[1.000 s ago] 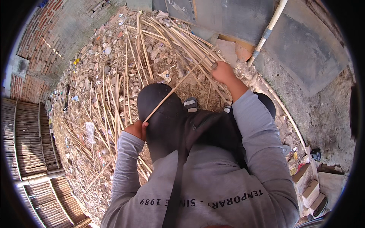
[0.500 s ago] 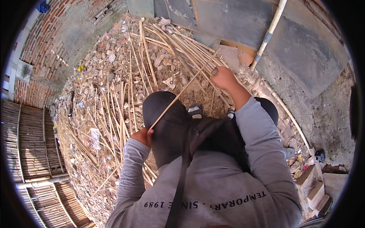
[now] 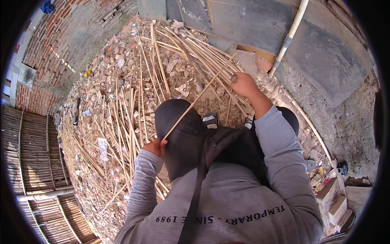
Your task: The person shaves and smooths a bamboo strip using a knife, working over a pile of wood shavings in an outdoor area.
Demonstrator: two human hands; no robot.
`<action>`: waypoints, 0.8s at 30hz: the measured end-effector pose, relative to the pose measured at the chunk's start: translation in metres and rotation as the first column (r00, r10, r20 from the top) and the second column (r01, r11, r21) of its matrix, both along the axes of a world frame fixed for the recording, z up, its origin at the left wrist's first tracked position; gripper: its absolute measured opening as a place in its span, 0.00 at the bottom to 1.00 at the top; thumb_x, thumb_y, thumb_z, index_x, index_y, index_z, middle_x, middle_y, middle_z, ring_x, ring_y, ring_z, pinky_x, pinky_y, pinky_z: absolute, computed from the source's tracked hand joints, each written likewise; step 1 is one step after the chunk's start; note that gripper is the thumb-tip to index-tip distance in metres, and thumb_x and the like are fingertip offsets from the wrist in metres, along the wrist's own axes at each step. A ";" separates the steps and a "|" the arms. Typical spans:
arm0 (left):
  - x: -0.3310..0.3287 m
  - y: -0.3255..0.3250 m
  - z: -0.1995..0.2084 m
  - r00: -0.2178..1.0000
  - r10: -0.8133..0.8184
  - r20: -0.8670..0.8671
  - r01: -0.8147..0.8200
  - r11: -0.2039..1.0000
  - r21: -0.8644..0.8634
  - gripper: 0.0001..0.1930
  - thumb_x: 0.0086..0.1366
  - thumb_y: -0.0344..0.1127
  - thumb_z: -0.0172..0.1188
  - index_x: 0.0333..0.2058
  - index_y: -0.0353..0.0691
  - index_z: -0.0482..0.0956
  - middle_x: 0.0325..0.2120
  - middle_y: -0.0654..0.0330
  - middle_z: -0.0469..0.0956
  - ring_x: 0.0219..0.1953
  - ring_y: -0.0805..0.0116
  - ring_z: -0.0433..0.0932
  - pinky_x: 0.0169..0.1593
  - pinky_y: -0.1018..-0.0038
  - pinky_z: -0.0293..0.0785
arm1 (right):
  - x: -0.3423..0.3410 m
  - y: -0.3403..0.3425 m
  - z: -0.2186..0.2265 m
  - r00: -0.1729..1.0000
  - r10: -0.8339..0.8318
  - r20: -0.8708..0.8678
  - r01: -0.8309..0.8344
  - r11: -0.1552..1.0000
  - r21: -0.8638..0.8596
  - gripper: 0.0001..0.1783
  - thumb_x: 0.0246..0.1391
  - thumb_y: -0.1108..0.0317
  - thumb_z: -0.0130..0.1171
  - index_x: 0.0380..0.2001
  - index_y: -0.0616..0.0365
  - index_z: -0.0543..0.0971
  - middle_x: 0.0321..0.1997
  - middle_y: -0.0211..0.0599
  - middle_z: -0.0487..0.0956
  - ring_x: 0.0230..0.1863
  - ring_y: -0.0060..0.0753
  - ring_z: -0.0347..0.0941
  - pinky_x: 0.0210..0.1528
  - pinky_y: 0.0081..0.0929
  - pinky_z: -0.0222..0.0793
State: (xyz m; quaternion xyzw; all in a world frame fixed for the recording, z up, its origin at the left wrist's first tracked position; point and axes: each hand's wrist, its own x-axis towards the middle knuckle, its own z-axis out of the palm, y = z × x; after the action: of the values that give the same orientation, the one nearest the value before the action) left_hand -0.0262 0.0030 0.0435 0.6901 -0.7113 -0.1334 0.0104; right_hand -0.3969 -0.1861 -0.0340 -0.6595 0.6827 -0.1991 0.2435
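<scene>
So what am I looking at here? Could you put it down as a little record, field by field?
left hand: holds the lower end of a thin strip; hand at
right hand: closed around a brownish object, too small to identify; hand at
strip position: slants up and right, passing over the black-clad left knee
ground: littered debris, many loose strips
surroundings: brick wall far left, pale pole upper right
</scene>
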 end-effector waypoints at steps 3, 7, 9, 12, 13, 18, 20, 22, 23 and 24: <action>0.003 0.005 -0.011 0.999 0.007 -0.048 -0.009 0.999 -0.046 0.21 0.71 0.49 0.46 0.30 0.36 0.74 0.21 0.41 0.77 0.28 0.37 0.77 0.31 0.50 0.71 | 0.033 0.027 0.026 0.990 0.144 -0.005 -0.144 0.989 0.018 0.20 0.43 0.62 0.59 0.42 0.55 0.80 0.40 0.52 0.80 0.44 0.54 0.77 0.47 0.44 0.73; 0.004 0.005 -0.012 0.995 -0.032 -0.094 0.024 0.996 -0.081 0.20 0.71 0.48 0.47 0.29 0.36 0.74 0.20 0.41 0.76 0.26 0.36 0.76 0.30 0.50 0.71 | 0.042 0.037 0.041 0.966 0.236 -0.109 -0.232 0.972 0.046 0.19 0.43 0.63 0.58 0.41 0.55 0.80 0.39 0.51 0.81 0.44 0.54 0.77 0.46 0.44 0.73; 0.000 0.002 -0.003 0.999 -0.028 -0.045 0.025 0.998 -0.055 0.21 0.71 0.49 0.46 0.29 0.36 0.74 0.20 0.41 0.76 0.27 0.37 0.76 0.32 0.50 0.71 | 0.025 0.020 0.017 0.994 0.106 0.005 -0.106 0.994 0.024 0.18 0.43 0.63 0.58 0.40 0.55 0.80 0.39 0.50 0.81 0.44 0.54 0.77 0.46 0.44 0.73; -0.002 -0.001 0.005 1.000 -0.002 0.010 0.001 1.000 0.021 0.22 0.72 0.50 0.44 0.30 0.36 0.75 0.22 0.41 0.77 0.29 0.37 0.77 0.34 0.50 0.72 | 0.015 0.006 0.000 1.000 0.012 0.013 -0.012 1.000 -0.017 0.17 0.42 0.64 0.57 0.39 0.56 0.81 0.39 0.51 0.81 0.43 0.54 0.78 0.45 0.44 0.73; -0.002 -0.001 0.006 1.000 0.007 0.019 -0.007 1.000 0.023 0.22 0.72 0.50 0.44 0.30 0.36 0.74 0.22 0.41 0.77 0.29 0.37 0.77 0.34 0.50 0.72 | 0.016 0.007 0.002 1.000 0.016 -0.003 -0.016 1.000 -0.015 0.17 0.42 0.64 0.57 0.39 0.56 0.81 0.39 0.51 0.81 0.42 0.54 0.78 0.45 0.45 0.73; -0.006 0.000 0.004 1.000 0.020 0.016 -0.021 0.999 0.047 0.22 0.72 0.50 0.43 0.31 0.35 0.75 0.23 0.41 0.77 0.30 0.38 0.77 0.35 0.50 0.72 | 0.055 0.041 0.027 0.947 0.303 -0.107 -0.304 0.953 0.007 0.14 0.41 0.64 0.59 0.35 0.55 0.80 0.34 0.50 0.81 0.42 0.54 0.78 0.45 0.46 0.74; -0.007 -0.001 0.005 1.000 0.025 0.002 -0.025 0.999 0.042 0.22 0.72 0.50 0.43 0.31 0.35 0.75 0.23 0.41 0.78 0.30 0.38 0.77 0.36 0.50 0.72 | 0.045 0.029 0.020 0.971 0.228 -0.066 -0.227 0.974 0.023 0.15 0.41 0.64 0.60 0.35 0.55 0.81 0.35 0.51 0.81 0.42 0.54 0.78 0.45 0.46 0.74; -0.005 -0.001 0.003 1.000 0.016 0.002 -0.016 0.999 0.031 0.22 0.72 0.49 0.43 0.32 0.35 0.75 0.24 0.41 0.78 0.30 0.38 0.77 0.36 0.51 0.72 | 0.027 0.013 -0.004 0.997 0.070 0.045 -0.070 0.998 -0.007 0.15 0.41 0.65 0.59 0.36 0.56 0.81 0.37 0.52 0.81 0.42 0.55 0.78 0.46 0.46 0.73; -0.006 -0.003 0.005 1.000 0.007 0.006 -0.007 0.999 0.032 0.22 0.72 0.49 0.43 0.32 0.35 0.75 0.23 0.41 0.78 0.30 0.38 0.77 0.36 0.51 0.72 | 0.021 0.010 -0.009 0.999 0.035 0.030 -0.034 0.999 -0.014 0.15 0.41 0.65 0.59 0.36 0.57 0.81 0.37 0.52 0.81 0.42 0.55 0.78 0.46 0.45 0.73; -0.008 -0.004 0.009 1.000 -0.003 0.010 0.003 0.999 0.034 0.22 0.72 0.49 0.43 0.32 0.35 0.75 0.23 0.41 0.78 0.30 0.38 0.77 0.36 0.51 0.72 | 0.016 0.007 -0.014 1.000 -0.002 0.015 0.003 1.000 -0.021 0.15 0.42 0.65 0.59 0.36 0.57 0.81 0.38 0.53 0.81 0.42 0.55 0.77 0.46 0.45 0.73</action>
State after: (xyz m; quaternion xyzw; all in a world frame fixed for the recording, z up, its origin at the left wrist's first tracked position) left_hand -0.0346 -0.0009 0.0525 0.6898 -0.7100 -0.1420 -0.0050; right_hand -0.3814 -0.1796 -0.0481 -0.6596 0.6796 -0.2114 0.2416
